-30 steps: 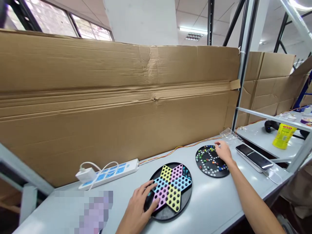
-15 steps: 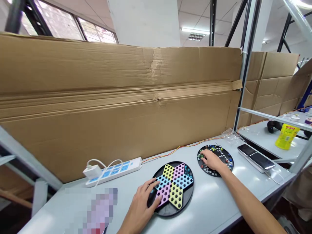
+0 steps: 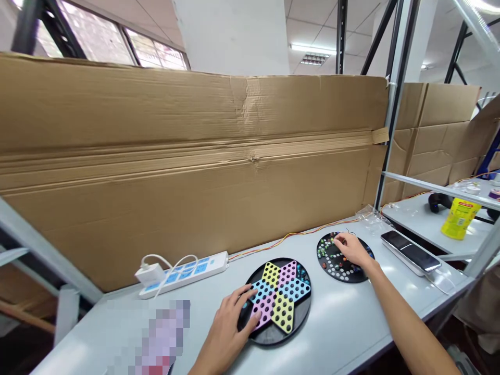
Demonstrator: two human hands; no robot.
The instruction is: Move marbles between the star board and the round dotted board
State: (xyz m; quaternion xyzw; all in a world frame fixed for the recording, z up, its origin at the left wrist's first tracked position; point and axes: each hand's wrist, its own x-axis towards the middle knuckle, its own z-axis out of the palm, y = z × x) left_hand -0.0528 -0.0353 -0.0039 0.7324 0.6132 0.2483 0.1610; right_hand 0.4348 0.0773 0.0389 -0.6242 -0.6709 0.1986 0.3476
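A round black game board (image 3: 278, 301) with a star of yellow, pink and blue perforated fields lies on the grey table. My left hand (image 3: 229, 325) rests on its left edge, fingers spread flat on it. Farther right lies a smaller round black tray (image 3: 344, 257) strewn with coloured and white marbles. My right hand (image 3: 353, 249) reaches over that tray, fingers curled down among the marbles; whether they hold one is hidden.
A white power strip (image 3: 183, 271) with a plugged charger lies at the back left, a thin coloured wire (image 3: 289, 237) running right from it. A phone (image 3: 410, 251) lies right of the tray. A cardboard wall (image 3: 195, 156) closes the back. A yellow bottle (image 3: 456, 217) stands on the neighbouring table.
My right hand has shifted across the marble tray, from its far right rim to the left side and then back toward the middle. My left hand has stayed on the star board.
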